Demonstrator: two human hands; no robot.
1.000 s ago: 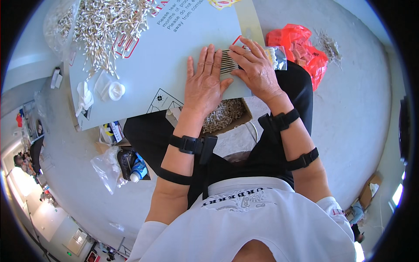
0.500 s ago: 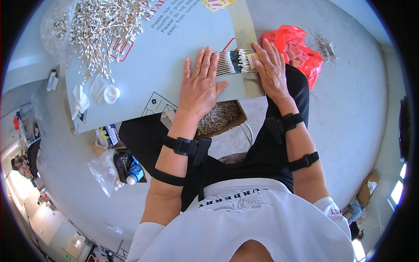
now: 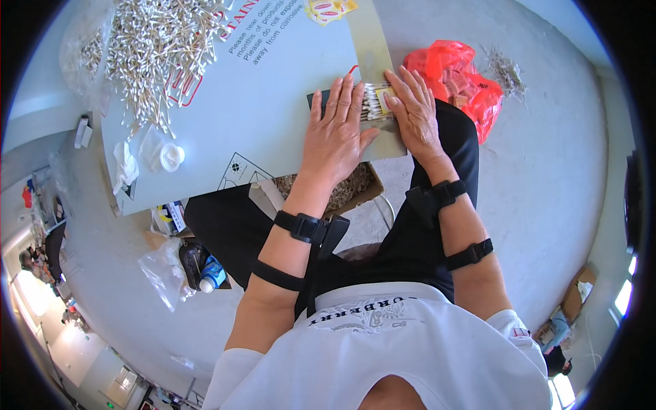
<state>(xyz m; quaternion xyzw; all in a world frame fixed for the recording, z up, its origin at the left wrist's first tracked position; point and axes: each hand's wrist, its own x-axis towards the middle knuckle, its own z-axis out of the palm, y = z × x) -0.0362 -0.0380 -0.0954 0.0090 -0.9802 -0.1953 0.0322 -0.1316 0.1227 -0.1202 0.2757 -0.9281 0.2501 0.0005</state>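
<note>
Cotton swabs [image 3: 370, 102] lie side by side in a row on the light board [image 3: 239, 116], near its right edge. My left hand [image 3: 335, 133] lies flat over the left part of the row, its fingers stretched out and thumb apart. A dark strip [image 3: 313, 102] shows at the left of those fingers. My right hand [image 3: 415, 119] rests flat at the row's right end, fingers extended, partly covering a yellow printed card [image 3: 384, 98]. The palms hide much of the swabs, and the two hands stand close together.
A big heap of loose cotton swabs [image 3: 160, 55] covers the board's far left. Nearer are a white round tub [image 3: 171, 157] and crumpled white plastic [image 3: 125, 164]. Yellow cards [image 3: 331, 8] lie at the top. A red bag [image 3: 437, 61] stands right; an open carton [image 3: 365, 191] sits below the board.
My left hand has slid right, closer to my right hand, and the gap between the swab groups has closed. The dark strip now shows left of my left hand.
</note>
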